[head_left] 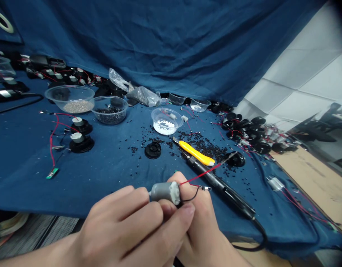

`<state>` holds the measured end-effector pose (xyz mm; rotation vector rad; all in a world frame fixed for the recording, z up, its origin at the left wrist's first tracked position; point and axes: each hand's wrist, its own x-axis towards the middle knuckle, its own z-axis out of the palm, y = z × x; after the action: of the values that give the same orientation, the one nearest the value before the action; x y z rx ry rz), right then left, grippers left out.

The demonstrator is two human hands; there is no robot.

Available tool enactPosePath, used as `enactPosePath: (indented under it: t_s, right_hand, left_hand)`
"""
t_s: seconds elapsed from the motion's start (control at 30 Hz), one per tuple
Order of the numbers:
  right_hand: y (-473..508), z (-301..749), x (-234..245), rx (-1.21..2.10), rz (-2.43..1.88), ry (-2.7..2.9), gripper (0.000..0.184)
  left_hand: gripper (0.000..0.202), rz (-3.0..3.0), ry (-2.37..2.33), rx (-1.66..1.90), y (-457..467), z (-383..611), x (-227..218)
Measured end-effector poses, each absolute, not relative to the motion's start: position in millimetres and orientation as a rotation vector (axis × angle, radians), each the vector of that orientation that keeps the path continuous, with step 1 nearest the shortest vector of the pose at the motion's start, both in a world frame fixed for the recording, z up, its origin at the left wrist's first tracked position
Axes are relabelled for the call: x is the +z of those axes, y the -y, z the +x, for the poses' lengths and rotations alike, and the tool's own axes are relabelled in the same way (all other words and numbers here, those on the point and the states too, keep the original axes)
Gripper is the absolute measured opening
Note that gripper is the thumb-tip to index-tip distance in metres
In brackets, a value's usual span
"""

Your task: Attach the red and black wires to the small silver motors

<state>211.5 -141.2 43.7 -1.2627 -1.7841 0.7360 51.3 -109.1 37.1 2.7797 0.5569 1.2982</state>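
Observation:
A small grey cylindrical motor (162, 191) with a white end cap is held between my two hands, above the front of the blue cloth. My left hand (126, 222) is closed with its curled fingers against the motor's near side. My right hand (200, 211) is closed at the white end, its fingertips partly hidden behind the motor and left hand. A red wire (201, 173) rises from the cap to the right, and a short black wire (193, 198) loops beside it. Behind my hands lie a yellow utility knife (194, 151) and a black corded electric screwdriver (221, 187).
Small black screws (208, 146) are scattered around two round black parts (153, 150). Clear plastic bowls (109, 111) stand behind. Motors on black bases (81, 144) sit at left; a pile of wired parts (248, 129) lies at right. A loose motor (276, 183) rests near the right edge.

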Motion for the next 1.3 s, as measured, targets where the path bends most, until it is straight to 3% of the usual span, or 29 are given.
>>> enactPosePath:
  t_s: [0.3,0.6,0.7,0.77,0.87,0.97,1.03,1.13,1.2,1.3]
  right_hand:
    - [144.6,205.8,39.2,0.595,-1.392,1.837,0.015]
    - [142.1,206.0,43.3,0.552,-1.366,1.844,0.020]
    - [130.3,208.5,39.5,0.691,-1.487,1.834,0.024]
    - [121.0,209.9,33.4,0.786,-1.654,1.854,0.026]
    - [113.7,215.0,26.8,0.862,-1.843,1.832,0.029]
    - [129.1,226.8,24.9,0.923,-1.894,1.765,0.038]
    - [154.6,236.5,18.9,1.156,-1.868,1.705,0.038]
    - [200.9,248.4,-7.8,2.104,-1.593,1.131,0.027]
    - [223.4,253.5,-32.1,2.219,-1.537,0.795,0.031]
    - [233.1,259.2,-57.3,1.977,-1.658,0.606,0.036]
  left_hand:
    - [0.039,2.692,-0.571,1.310,113.6,49.1,35.1]
    - [0.028,2.458,-0.572,1.418,105.2,49.5,47.1]
    - [0.036,2.256,-0.711,1.062,85.5,52.8,46.3]
    - [0.031,1.935,-0.730,0.645,68.6,57.7,36.8]
    - [0.026,1.466,-0.738,0.379,45.0,67.7,14.9]
    - [0.031,1.398,-0.735,0.331,28.8,76.4,-2.8]
    - [0.035,1.353,-0.741,0.336,20.9,80.3,-8.4]
    - [0.033,1.301,-0.744,0.366,9.6,85.5,-12.1]
    - [0.027,1.284,-0.732,0.394,2.1,89.3,-15.0]
    - [0.026,1.254,-0.697,0.418,-6.0,93.9,-20.6]
